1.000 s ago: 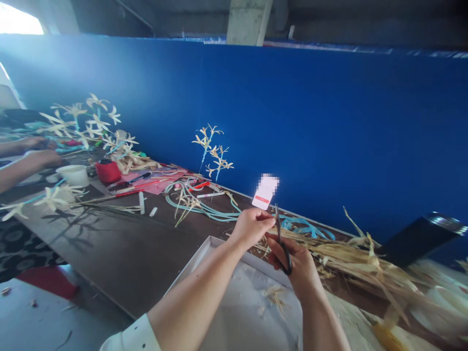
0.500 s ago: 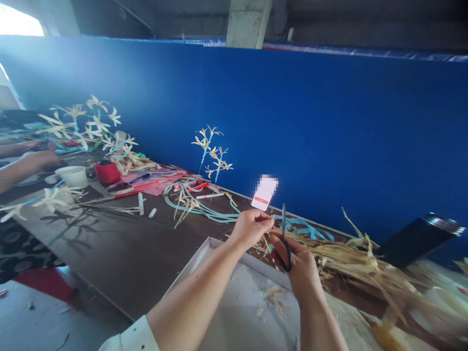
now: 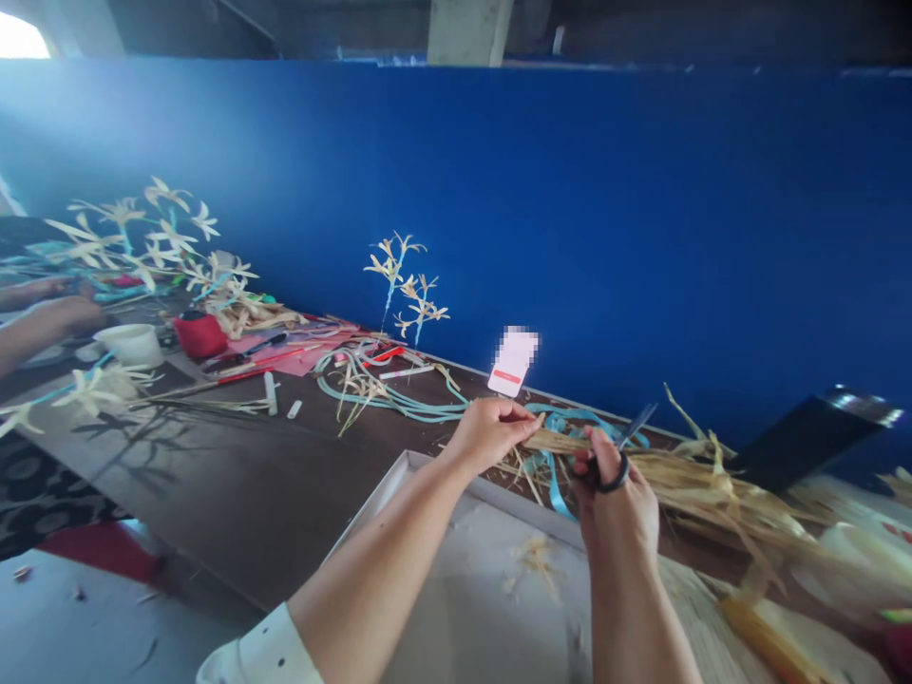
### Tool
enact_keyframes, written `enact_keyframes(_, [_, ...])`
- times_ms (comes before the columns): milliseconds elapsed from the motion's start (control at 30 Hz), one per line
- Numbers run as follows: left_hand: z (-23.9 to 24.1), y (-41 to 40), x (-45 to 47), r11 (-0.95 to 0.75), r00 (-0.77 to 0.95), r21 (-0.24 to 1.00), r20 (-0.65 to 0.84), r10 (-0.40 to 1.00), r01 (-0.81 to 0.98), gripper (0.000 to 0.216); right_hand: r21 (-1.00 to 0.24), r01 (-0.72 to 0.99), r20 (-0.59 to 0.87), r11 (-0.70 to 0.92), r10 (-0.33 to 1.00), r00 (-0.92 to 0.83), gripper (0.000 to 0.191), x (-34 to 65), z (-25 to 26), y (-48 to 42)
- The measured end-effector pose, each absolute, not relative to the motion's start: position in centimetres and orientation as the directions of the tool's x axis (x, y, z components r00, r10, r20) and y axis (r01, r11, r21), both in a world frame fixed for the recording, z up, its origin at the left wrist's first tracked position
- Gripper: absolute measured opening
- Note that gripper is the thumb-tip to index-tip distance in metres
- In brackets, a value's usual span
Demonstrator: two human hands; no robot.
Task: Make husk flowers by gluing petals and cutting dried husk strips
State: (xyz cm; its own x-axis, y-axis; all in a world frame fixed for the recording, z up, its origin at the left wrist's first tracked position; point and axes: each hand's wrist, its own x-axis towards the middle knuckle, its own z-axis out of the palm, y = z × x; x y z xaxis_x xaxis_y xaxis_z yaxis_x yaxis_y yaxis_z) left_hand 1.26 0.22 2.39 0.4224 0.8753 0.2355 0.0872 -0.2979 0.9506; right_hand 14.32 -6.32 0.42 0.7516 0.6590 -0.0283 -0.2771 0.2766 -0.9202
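Note:
My left hand [image 3: 491,429] pinches the end of a dry straw-coloured husk strip [image 3: 562,441] that runs to the right towards my other hand. My right hand [image 3: 617,499] is closed on black-handled scissors [image 3: 618,458], fingers through the loops, with the blades pointing up and to the right over the husk pile. Both hands hover above the far edge of a white tray [image 3: 399,484] on the dark table [image 3: 235,484]. A light blue ribbon [image 3: 556,480] hangs down between my hands.
A heap of dry husks [image 3: 719,494] lies to the right, beside a black box [image 3: 805,437]. Husk flowers [image 3: 406,285] stand by the blue wall. Blue cord [image 3: 385,394], pens, a red pot [image 3: 198,334] and a white cup [image 3: 132,342] lie left, near another person's arm [image 3: 39,328].
My right hand has turned the scissors from upright to slanting right and moved slightly right. My left hand now holds a husk strip stretched between the hands. The view has tilted a little.

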Motion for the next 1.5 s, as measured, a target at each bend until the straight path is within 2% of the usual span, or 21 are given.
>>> enact_keyframes(100, [2.2, 0.0, 1.1, -0.322, 0.604, 0.935, 0.172, 0.778, 0.149, 0.028, -0.913, -0.237, 0.009, 0.331, 0.600, 0.800, 0.048, 14.5, 0.6, -6.3])
enact_keyframes(233, [1.7, -0.4, 1.1, -0.427, 0.819, 0.875, 0.064, 0.570, 0.229, 0.022, -0.908, -0.228, 0.019, 0.351, 0.578, 0.815, 0.043, 14.8, 0.5, -6.2])
enact_keyframes(333, [1.4, -0.7, 1.0, -0.510, 0.883, 0.822, 0.017, 0.469, 0.255, 0.019, -0.902, -0.208, 0.052, 0.378, 0.574, 0.817, 0.039, 15.0, 0.2, -6.1])
enact_keyframes(433, [1.4, -0.8, 0.9, -0.535, 0.905, 0.805, -0.004, 0.426, 0.255, 0.018, -0.900, -0.172, 0.098, 0.400, 0.570, 0.816, 0.038, 15.2, -0.2, -6.1])
enact_keyframes(500, [1.5, -0.7, 0.9, -0.521, 0.889, 0.814, 0.014, 0.458, 0.256, 0.017, -0.902, -0.156, 0.110, 0.403, 0.564, 0.818, 0.038, 15.2, -0.3, -6.1])
enact_keyframes(567, [1.6, -0.4, 0.9, -0.520, 0.814, 0.807, 0.087, 0.574, 0.280, 0.018, -0.901, -0.153, 0.115, 0.406, 0.563, 0.818, 0.039, 15.2, -0.4, -6.1])
enact_keyframes(667, [1.3, 0.4, 1.0, -0.501, 0.570, 0.755, 0.208, 0.795, 0.424, 0.025, -0.899, -0.154, 0.108, 0.410, 0.549, 0.829, 0.041, 15.2, -0.5, -6.0])
enact_keyframes(767, [0.6, 1.2, 1.1, -0.419, 0.392, 0.682, 0.206, 0.897, 0.599, 0.024, -0.905, -0.125, 0.123, 0.406, 0.532, 0.838, 0.043, 15.2, -0.6, -5.9])
enact_keyframes(900, [-0.6, 1.5, 1.4, -0.405, 0.400, 0.556, 0.138, 0.906, 0.726, 0.017, -0.912, -0.105, 0.168, 0.396, 0.596, 0.785, 0.046, 15.2, -0.5, -5.9])
enact_keyframes(1067, [-1.6, 1.9, 1.5, -0.375, 0.377, 0.430, 0.086, 0.922, 0.821, 0.018, -0.904, -0.122, 0.180, 0.409, 0.625, 0.759, 0.045, 15.4, -0.6, -5.9])
enact_keyframes(1167, [-2.1, 2.3, 1.5, -0.402, 0.389, 0.441, 0.125, 0.913, 0.802, 0.018, -0.905, -0.137, 0.174, 0.402, 0.645, 0.744, 0.044, 15.3, -0.6, -5.9])
enact_keyframes(1500, [-2.4, 1.8, 2.2, -0.461, 0.411, 0.597, 0.229, 0.882, 0.657, 0.018, -0.955, -0.064, 0.138, 0.288, 0.628, 0.766, 0.047, 15.2, -0.8, -5.7])
